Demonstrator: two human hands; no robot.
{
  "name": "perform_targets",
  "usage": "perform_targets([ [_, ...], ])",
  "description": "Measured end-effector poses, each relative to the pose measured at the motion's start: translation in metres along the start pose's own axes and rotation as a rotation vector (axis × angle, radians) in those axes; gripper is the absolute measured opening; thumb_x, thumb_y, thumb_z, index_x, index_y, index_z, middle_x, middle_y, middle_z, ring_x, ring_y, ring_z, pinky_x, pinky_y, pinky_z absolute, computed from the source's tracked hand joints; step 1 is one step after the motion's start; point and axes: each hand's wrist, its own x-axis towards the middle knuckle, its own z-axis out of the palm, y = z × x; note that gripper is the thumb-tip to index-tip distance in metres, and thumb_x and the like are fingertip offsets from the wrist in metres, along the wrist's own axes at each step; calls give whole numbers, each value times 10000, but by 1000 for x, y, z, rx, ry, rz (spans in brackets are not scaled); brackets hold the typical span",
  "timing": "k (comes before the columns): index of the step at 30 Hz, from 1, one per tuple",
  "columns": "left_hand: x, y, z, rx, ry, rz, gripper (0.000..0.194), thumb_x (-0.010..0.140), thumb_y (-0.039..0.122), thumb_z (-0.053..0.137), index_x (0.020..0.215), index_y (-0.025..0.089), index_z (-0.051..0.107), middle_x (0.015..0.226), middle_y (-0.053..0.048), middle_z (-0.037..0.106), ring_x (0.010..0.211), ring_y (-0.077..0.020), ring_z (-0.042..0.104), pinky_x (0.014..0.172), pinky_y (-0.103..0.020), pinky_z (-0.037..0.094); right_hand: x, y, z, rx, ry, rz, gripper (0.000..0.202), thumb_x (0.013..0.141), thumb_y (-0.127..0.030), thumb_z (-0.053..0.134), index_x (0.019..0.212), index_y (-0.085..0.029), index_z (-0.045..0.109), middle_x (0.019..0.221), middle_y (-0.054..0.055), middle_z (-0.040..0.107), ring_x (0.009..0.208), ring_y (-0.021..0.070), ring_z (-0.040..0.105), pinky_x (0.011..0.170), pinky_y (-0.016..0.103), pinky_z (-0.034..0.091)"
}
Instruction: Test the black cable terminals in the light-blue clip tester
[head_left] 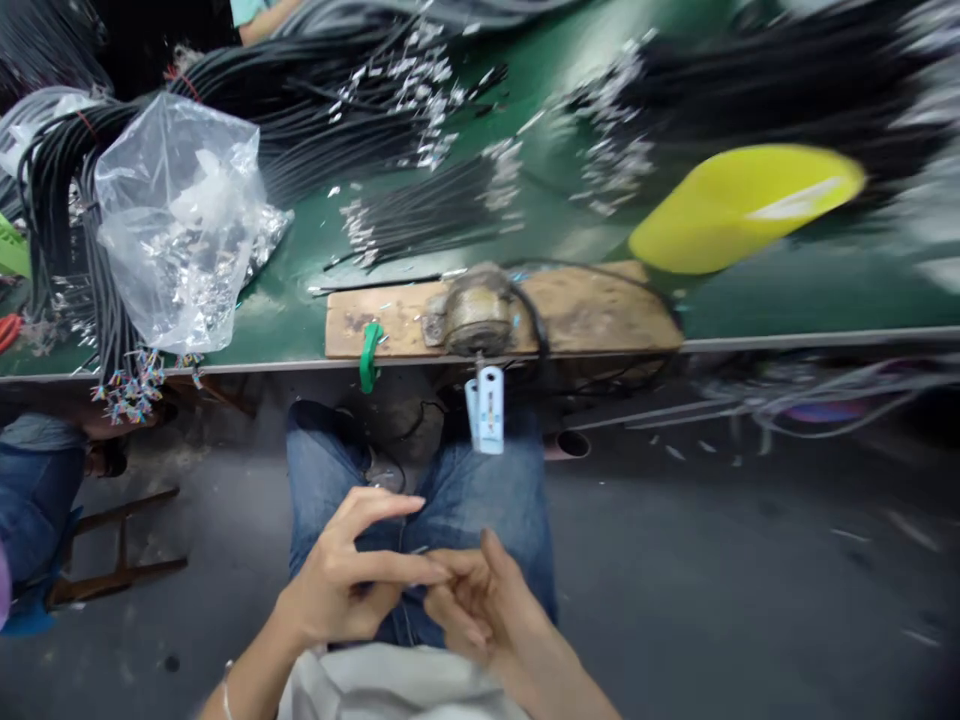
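Above the lap, my left hand (352,570) has its index finger stretched out and its fingers apart. One of its fingertips meets the fingers of my right hand (491,605), which is turned palm up with loosely curled fingers and a raised thumb. A tiny pale bit shows where the hands meet; what it is I cannot make out. In front of them, a small round motor (478,308) sits on a wooden board (592,310) at the table edge. Light-blue labelled tabs (489,410) hang from its shaft. A green clip (370,357) grips the board's left part.
On the green table (300,290) lie bundles of black cables (322,110) with pale ends, a short cable bundle (435,210), a clear plastic bag (184,220) of small metal parts, and a yellow scoop-like object (742,210). A wooden stool (120,550) and another person's leg (37,500) are at left.
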Motion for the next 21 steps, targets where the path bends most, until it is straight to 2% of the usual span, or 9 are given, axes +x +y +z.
perform_targets([
  [2, 4, -6, 1, 14, 58, 33, 362, 721, -4, 583, 954, 238, 717, 1071, -79, 654, 1011, -219, 522, 881, -410, 442, 0, 1, -3, 54, 2, 4, 538, 656, -638, 614, 620, -112, 720, 275, -72, 357, 256, 8, 112, 269, 136, 112],
  [4, 8, -10, 3, 13, 102, 44, 318, 705, 6, 626, 912, 227, 725, 924, -70, 692, 933, -207, 537, 836, -388, 456, -1, 0, -6, 88, -26, -4, 520, 693, -609, 604, 663, -107, 737, 271, -66, 373, 246, 7, 114, 257, 129, 136],
  [8, 16, -9, 7, -37, 119, -38, 203, 719, 48, 636, 821, 194, 735, 834, -69, 710, 828, -195, 574, 788, -364, 465, -3, -6, -6, 132, -74, -80, 475, 738, -565, 594, 761, -117, 749, 303, -61, 402, 257, 2, 112, 246, 108, 148],
  [12, 20, -1, 15, -152, 85, -279, 129, 789, 163, 609, 811, 142, 735, 740, -81, 713, 687, -171, 613, 677, -303, 487, -6, -16, 1, 190, -74, -135, 420, 687, -539, 665, 840, -156, 740, 338, -64, 444, 278, 3, 116, 244, 94, 191],
  [15, 19, 1, 22, -265, 63, -500, 243, 814, 280, 588, 831, 78, 722, 720, -117, 710, 620, -167, 620, 555, -252, 483, -9, -21, 5, 229, -96, -191, 423, 685, -525, 675, 907, -169, 725, 361, -60, 474, 288, 7, 115, 236, 91, 199],
  [17, 19, 1, 24, -339, 45, -613, 316, 794, 347, 603, 856, 58, 713, 707, -125, 708, 604, -162, 617, 538, -239, 477, -11, -23, 7, 243, -111, -218, 426, 704, -517, 661, 943, -168, 715, 384, -52, 489, 300, 9, 118, 236, 84, 189],
  [21, 21, 2, 25, -451, 4, -737, 428, 773, 439, 595, 952, 64, 698, 662, -97, 686, 537, -115, 557, 538, -224, 451, -13, -23, 5, 203, -102, -256, 425, 730, -528, 627, 992, -201, 699, 409, -58, 466, 318, 9, 115, 248, 83, 149],
])
